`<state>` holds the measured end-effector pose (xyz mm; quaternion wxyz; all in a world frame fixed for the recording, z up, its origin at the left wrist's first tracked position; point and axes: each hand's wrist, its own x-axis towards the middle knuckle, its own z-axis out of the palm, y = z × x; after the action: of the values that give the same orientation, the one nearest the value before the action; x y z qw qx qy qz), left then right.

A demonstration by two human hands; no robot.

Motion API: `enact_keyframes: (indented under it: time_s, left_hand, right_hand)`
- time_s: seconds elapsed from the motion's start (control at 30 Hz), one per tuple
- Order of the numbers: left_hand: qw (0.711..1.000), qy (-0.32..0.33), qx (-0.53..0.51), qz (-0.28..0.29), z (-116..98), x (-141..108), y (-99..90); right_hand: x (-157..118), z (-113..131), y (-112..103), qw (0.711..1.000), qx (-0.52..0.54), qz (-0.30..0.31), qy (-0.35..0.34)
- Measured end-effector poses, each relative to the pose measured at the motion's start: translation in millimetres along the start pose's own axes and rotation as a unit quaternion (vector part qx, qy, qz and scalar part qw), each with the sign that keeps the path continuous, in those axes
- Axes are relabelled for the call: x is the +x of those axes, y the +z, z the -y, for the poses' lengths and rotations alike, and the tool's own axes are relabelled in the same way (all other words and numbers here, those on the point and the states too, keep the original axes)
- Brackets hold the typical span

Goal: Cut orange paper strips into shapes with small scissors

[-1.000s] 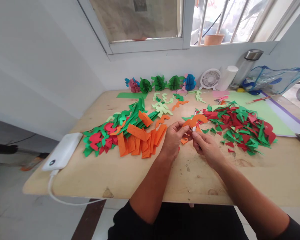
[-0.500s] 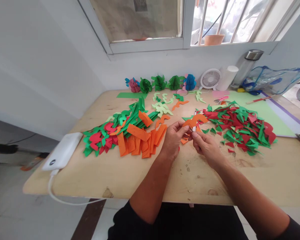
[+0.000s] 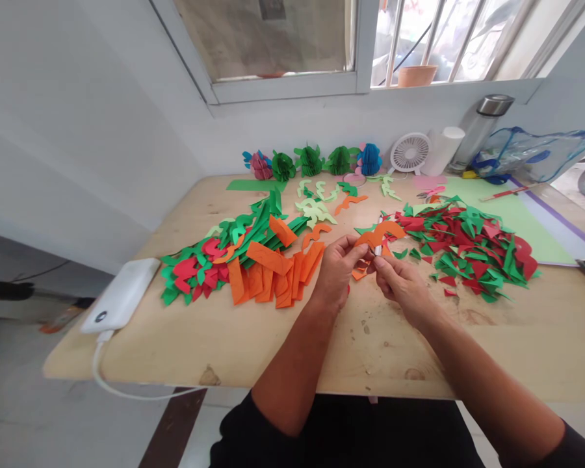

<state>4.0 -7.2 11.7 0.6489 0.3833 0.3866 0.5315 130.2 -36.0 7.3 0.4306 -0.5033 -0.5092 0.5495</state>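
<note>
Over the middle of the table, my left hand (image 3: 338, 268) pinches a wavy orange paper cutout (image 3: 389, 229) between thumb and fingers. Close beside it, my right hand (image 3: 403, 286) is closed, its thumb and fingertips meeting near the left fingertips. A small dark bit shows between the two hands, too small to name. Just beyond the right fingertips is a white, pen-like thing (image 3: 379, 249), partly covered by the orange paper. Orange scraps (image 3: 359, 274) lie under the hands.
Folded orange strips (image 3: 268, 260) and green and red cutouts (image 3: 195, 273) lie left; red and green scraps (image 3: 478, 250) are heaped right. Folded paper ornaments (image 3: 309, 160), a small fan (image 3: 410, 154) and a bottle (image 3: 482, 130) stand behind. A white power bank (image 3: 121, 296) sits at the left edge.
</note>
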Motion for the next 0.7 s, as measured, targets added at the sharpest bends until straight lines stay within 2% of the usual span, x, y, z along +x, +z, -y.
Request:
enact_keyframes:
  time_s: [0.7]
  left_hand:
    - [1.0,0.012,-0.001,0.005,2.4,1.3,-1.1]
  right_hand:
    - [1.1,-0.7,-0.2,1.0,-0.006,0.0,-0.001]
